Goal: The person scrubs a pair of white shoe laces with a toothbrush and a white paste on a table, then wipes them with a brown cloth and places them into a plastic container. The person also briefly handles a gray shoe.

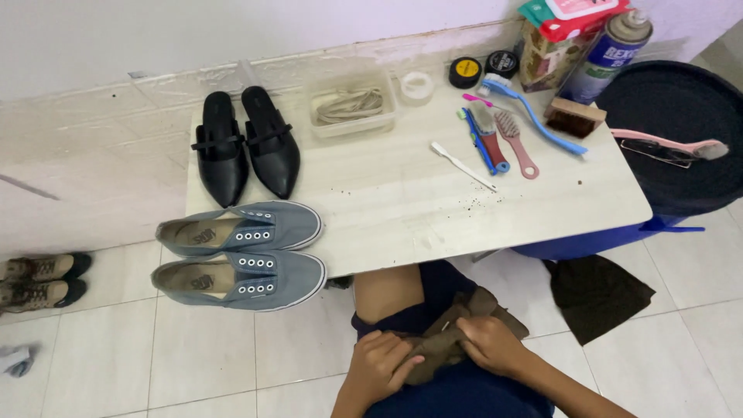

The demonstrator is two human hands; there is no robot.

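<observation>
- Both hands, left hand (381, 362) and right hand (486, 344), grasp a brown shoe (453, 333), perhaps a boot, at six o'clock.
- Grey sneakers (244, 259) sit at nine o'clock on the table (402, 201).

Grey sneakers (240, 263): matt canvas, metal eyelets, white rubber edge. Black flats (246, 145): smooth, faint sheen, leather-like. Brown shoe (453, 333) in lap: matt, suede-like. Table (387, 201): pale wood-grain laminate, smooth. Tub (352, 104): clear plastic. Brushes (503, 135): glossy plastic handles. Spray can (615, 54): metal.
</observation>
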